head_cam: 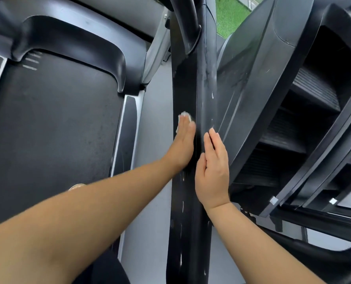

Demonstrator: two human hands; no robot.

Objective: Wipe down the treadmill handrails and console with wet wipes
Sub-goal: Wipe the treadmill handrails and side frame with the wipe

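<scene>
A long black treadmill handrail [203,83] runs down the middle of the view, streaked with white marks. My left hand [182,142] lies flat along its left side, fingers straight, pressing a white wet wipe [184,115] against it. Only the crumpled top of the wipe and a bit beside the hand show past the fingers. My right hand [212,171] lies flat on the handrail's right side, fingers straight, holding nothing.
The treadmill belt [53,130] and its black front hood [72,39] fill the left. A neighbouring black machine with steps [289,124] stands close on the right. Grey floor [156,119] shows between them, and green turf [230,13] at the top.
</scene>
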